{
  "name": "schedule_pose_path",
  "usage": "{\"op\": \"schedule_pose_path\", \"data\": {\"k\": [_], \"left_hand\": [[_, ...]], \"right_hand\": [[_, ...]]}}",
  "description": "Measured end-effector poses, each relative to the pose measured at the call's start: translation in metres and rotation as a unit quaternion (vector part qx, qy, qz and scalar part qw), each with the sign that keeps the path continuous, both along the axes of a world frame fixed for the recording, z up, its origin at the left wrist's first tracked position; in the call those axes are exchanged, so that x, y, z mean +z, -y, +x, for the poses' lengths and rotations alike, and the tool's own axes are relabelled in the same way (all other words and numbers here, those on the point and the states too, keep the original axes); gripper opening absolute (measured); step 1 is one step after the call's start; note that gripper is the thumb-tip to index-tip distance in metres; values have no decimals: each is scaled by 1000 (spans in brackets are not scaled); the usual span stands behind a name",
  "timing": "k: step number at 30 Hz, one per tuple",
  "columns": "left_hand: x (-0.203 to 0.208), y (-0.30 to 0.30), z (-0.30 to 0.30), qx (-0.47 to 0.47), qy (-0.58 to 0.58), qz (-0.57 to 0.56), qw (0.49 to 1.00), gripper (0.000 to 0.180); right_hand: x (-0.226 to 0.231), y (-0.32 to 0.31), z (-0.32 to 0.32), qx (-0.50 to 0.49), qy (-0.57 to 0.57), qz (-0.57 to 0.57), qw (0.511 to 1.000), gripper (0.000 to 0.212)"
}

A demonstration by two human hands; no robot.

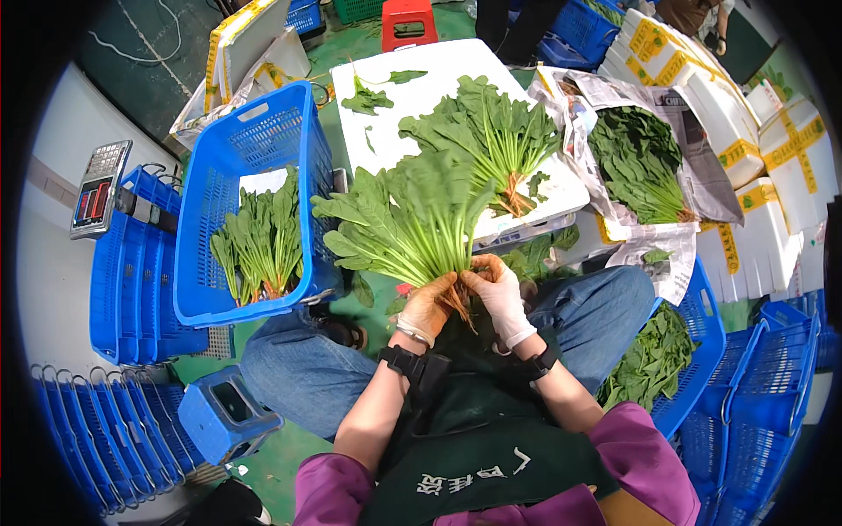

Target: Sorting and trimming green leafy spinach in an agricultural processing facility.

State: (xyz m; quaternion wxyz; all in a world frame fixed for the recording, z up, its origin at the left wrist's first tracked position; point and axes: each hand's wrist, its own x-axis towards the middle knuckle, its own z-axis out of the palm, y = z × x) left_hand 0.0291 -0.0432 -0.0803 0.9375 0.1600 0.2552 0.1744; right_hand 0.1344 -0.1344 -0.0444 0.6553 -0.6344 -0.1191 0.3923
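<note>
Over my lap I hold a bunch of spinach (pixel 412 215), its green leaves fanning away from me and its reddish roots toward me. My left hand (pixel 427 307), in a stained glove, is closed around the stems near the roots. From the other side, my right hand (pixel 498 298), in a white glove, pinches the root end. Just beyond, a second spinach bunch (pixel 482 131) lies on a white foam board (pixel 443 60), its roots pointing toward me. Loose leaves (pixel 367 98) are scattered at the board's far left.
A blue basket (pixel 197 254) holding spinach stands at left. To the right sits a newspaper-lined box of spinach (pixel 636 158); below it, another blue basket (pixel 712 329) contains leaves. A scale (pixel 101 188), blue stool (pixel 226 412), red stool (pixel 410 22) and stacked foam boxes (pixel 763 206) surround me.
</note>
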Motion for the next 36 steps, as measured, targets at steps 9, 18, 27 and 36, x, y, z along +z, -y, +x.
{"op": "schedule_pose_path", "data": {"k": [9, 18, 27, 36], "left_hand": [[12, 4, 7, 53, -94, 54, 993, 20], [-12, -2, 15, 32, -29, -52, 998, 18], [34, -4, 1, -49, 48, 18, 997, 31], [184, -105, -123, -115, 39, 101, 988, 32]], "right_hand": [[-27, -7, 6, -27, 103, -12, 994, 10], [4, -4, -15, -73, 201, -23, 977, 12], [96, 63, 59, -356, 396, 38, 845, 11], [72, 268, 271, -489, -53, 341, 801, 47]]}}
